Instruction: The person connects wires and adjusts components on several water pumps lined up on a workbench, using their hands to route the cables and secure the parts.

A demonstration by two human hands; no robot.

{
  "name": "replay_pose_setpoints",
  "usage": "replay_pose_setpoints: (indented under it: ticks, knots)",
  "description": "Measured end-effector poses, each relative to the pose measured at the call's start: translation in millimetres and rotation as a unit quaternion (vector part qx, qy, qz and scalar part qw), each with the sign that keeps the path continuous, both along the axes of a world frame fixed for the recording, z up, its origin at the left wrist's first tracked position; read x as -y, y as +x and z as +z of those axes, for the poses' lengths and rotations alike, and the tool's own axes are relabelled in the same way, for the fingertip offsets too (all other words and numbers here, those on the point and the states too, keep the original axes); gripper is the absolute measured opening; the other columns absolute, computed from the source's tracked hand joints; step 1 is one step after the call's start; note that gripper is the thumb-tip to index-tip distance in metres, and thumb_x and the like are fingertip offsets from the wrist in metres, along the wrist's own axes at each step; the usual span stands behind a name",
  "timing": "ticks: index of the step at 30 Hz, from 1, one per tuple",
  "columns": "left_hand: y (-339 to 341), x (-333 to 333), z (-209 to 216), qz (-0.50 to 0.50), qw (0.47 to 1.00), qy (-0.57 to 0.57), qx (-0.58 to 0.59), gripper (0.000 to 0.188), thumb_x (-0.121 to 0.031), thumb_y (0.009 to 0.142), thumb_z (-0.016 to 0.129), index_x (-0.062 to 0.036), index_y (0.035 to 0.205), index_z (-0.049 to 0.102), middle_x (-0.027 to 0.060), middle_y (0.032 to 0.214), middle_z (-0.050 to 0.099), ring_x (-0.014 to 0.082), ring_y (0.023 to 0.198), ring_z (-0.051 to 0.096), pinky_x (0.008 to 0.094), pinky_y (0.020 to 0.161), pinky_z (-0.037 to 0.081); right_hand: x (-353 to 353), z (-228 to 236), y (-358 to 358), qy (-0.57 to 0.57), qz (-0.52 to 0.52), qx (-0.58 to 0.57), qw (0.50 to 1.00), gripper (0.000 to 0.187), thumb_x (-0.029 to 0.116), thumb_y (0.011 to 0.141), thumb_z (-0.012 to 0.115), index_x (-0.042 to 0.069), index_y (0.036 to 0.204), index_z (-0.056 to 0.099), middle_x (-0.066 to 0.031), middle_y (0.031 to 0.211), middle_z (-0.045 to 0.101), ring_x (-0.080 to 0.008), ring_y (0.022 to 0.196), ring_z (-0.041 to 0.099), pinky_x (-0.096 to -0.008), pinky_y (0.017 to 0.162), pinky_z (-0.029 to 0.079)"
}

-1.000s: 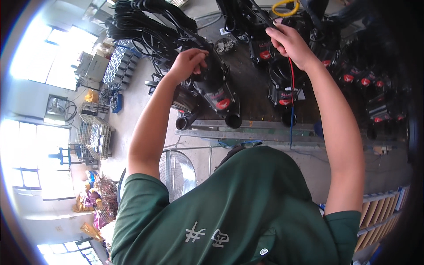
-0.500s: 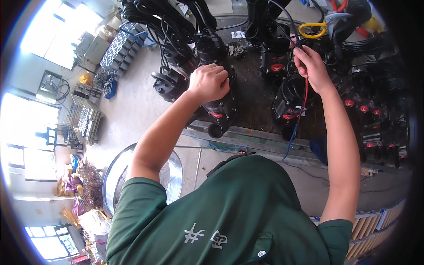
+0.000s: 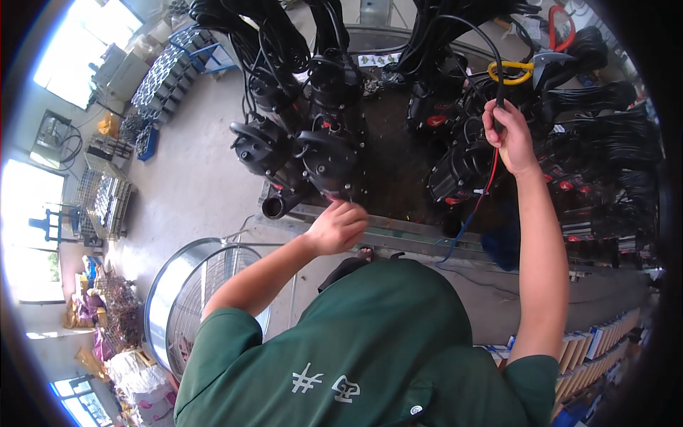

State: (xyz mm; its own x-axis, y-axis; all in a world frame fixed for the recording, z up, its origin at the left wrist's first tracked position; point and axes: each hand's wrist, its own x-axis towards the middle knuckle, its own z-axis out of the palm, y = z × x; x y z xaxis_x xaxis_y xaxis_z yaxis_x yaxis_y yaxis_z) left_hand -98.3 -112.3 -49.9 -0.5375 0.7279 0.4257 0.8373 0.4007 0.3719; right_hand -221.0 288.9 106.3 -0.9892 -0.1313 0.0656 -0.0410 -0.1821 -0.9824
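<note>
My right hand (image 3: pixel 511 136) is closed around a black cable (image 3: pixel 500 89), with a thin red wire (image 3: pixel 492 169) running down below the fingers toward a blue one. My left hand (image 3: pixel 337 226) is curled, at the near lower end of a black pump (image 3: pixel 329 165) with a handle on top. Whatever the left fingers hold is hidden. Another black pump (image 3: pixel 260 151) stands just left of it. Below my right hand, a further pump (image 3: pixel 457 174) leans on the dark workbench (image 3: pixel 395 178).
Yellow-handled scissors (image 3: pixel 514 73) lie beyond my right hand. Coiled black cables (image 3: pixel 462 28) crowd the far side, and several more pumps (image 3: pixel 569 174) stand at right. A large round fan (image 3: pixel 186 288) stands on the floor at left. A metal rail (image 3: pixel 398 237) edges the bench.
My left hand has come off the pump's top and moved nearer to me, down to its lower end. My right hand has lowered slightly, still gripping the cable. The view has shifted.
</note>
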Motion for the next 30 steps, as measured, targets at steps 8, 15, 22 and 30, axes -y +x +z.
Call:
replay_pose_setpoints:
  ticks: [8,15,22,30]
  knots:
    - [0.6,33.5,-88.3,0.089,0.992,-0.059,0.060,0.021,-0.018,0.080,0.076,-0.0085,0.098,0.072,0.0061,0.116,0.067,0.0284,0.121,0.057,0.0458,0.107,0.041,2.3,0.6,2.9,-0.019,-0.046,-0.019,0.999,0.018,0.017,0.100,0.061,0.005,0.110,0.069,-0.0063,0.091,0.068,-0.0092,0.070,0.059,-0.0241,0.059,0.043]
    - [3.8,32.8,-86.9,0.096,0.989,-0.064,0.088,0.023,-0.018,0.083,0.072,-0.0076,0.102,0.072,0.0079,0.121,0.064,0.0305,0.124,0.054,0.0469,0.106,0.041,14.7,3.3,16.9,0.006,-0.106,-0.059,0.993,0.023,0.009,0.100,0.060,-0.004,0.118,0.068,-0.0116,0.118,0.069,-0.0180,0.093,0.069,-0.0331,0.081,0.059]
    - [-3.2,26.4,-64.7,0.066,0.985,-0.082,0.136,0.024,-0.019,0.085,0.073,-0.0075,0.105,0.071,0.0090,0.119,0.066,0.0315,0.120,0.058,0.0459,0.103,0.045,45.3,16.4,76.1,0.146,-0.113,-0.020,0.983,0.021,0.013,0.104,0.058,0.001,0.119,0.068,-0.0020,0.081,0.067,-0.0061,0.066,0.058,-0.0222,0.062,0.048]
    - [-40.7,-50.8,135.3,-0.171,0.984,0.044,0.038,0.024,-0.009,0.081,0.077,-0.0047,0.102,0.069,0.0089,0.106,0.069,0.0278,0.099,0.069,0.0404,0.083,0.055,76.6,-23.1,92.5,0.333,-0.219,-0.145,0.906,0.018,0.015,0.099,0.066,-0.002,0.104,0.064,-0.0115,0.081,0.063,-0.0217,0.072,0.063,-0.0354,0.068,0.050]
